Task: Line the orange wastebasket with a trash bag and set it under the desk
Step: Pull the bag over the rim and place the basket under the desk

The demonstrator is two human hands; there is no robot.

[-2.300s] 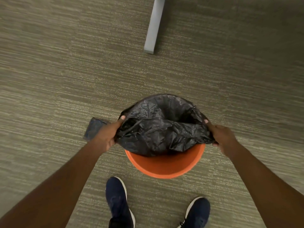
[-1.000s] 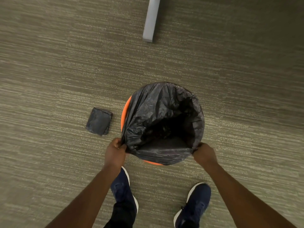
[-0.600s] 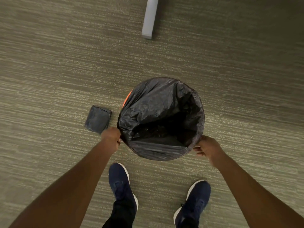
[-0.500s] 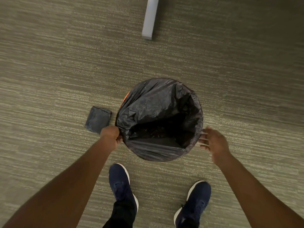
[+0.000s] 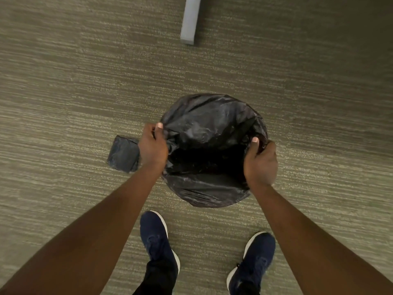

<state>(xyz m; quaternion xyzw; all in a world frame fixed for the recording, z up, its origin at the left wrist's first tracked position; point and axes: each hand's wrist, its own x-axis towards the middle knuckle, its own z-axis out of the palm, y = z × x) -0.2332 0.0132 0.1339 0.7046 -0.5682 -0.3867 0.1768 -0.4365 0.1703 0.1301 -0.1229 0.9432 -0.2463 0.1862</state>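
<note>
A black trash bag [image 5: 210, 124] covers the whole wastebasket standing on the carpet in front of my feet; no orange shows, and the bag's mouth gapes open and dark in the middle. My left hand [image 5: 152, 145] grips the bag at the left side of the rim, thumb on top. My right hand [image 5: 260, 161] grips the bag at the right side of the rim, thumb hooked inside the opening.
A folded dark bag packet [image 5: 123, 153] lies on the carpet just left of the wastebasket, partly behind my left hand. A grey desk leg foot [image 5: 189, 20] lies on the floor ahead. My two blue shoes [image 5: 158, 241] stand close below the basket.
Both hands slid from the near part of the rim up to its left and right sides and closed on the bag. The last orange sliver at the left is covered.
</note>
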